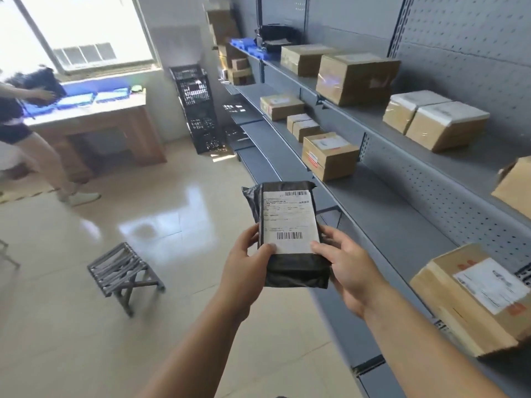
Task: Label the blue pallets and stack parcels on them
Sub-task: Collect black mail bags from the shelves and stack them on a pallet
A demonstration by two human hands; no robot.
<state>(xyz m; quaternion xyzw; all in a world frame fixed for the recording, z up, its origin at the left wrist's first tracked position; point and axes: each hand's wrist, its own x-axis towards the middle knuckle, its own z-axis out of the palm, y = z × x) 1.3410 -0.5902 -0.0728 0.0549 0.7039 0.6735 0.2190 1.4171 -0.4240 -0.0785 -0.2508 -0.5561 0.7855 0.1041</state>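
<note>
Beside grey shelving (388, 214), parcel (290, 219) over glossy floor (86, 340)

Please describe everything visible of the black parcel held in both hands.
The black parcel is a flat, oblong packet in dark, creased plastic film, with loose film at its far left corner. A white shipping label covers most of its upper face, with a barcode near each end; its print is unreadable. The left hand and right hand grip its near end, thumbs on the label's near corners. It is held face up, beside the grey shelves.
</note>
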